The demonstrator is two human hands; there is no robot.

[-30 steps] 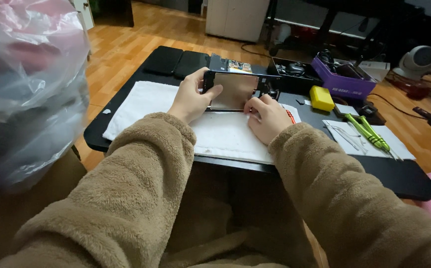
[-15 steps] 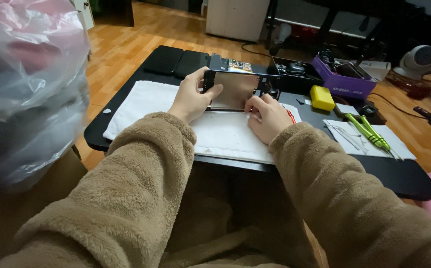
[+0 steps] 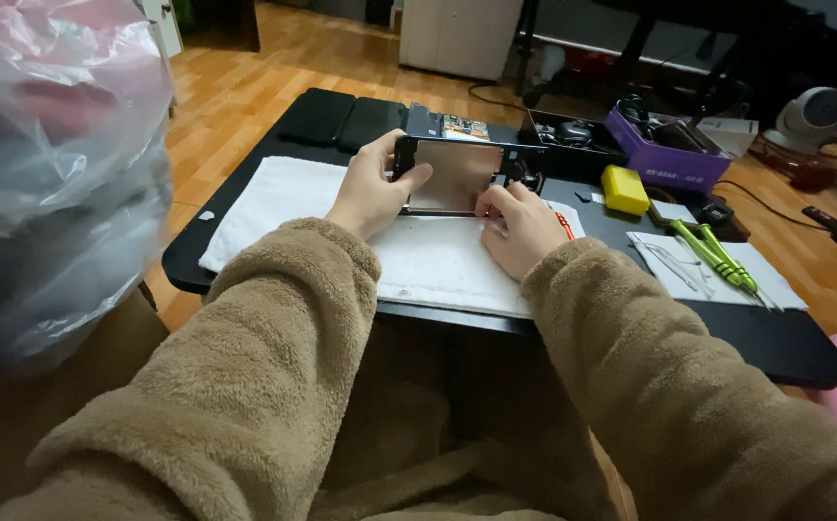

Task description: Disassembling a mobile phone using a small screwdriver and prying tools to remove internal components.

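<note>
A flat phone part with a shiny metal back (image 3: 459, 172) lies on a white towel (image 3: 274, 198) spread over a low black table (image 3: 775, 338). My left hand (image 3: 372, 188) grips its left end, thumb on the metal plate. My right hand (image 3: 518, 225) rests at its lower right corner, fingertips pressed against the edge; a thin red-orange tool (image 3: 565, 224) pokes out beside that hand. Whether the hand holds it is hidden. Both arms wear fuzzy tan sleeves.
A yellow block (image 3: 624, 188), a purple box of parts (image 3: 679, 154) and green-handled tools (image 3: 717, 256) on white paper lie right of the hands. Two dark phones (image 3: 346, 121) sit at the table's far left. A crinkled plastic bag (image 3: 47, 174) fills the left foreground.
</note>
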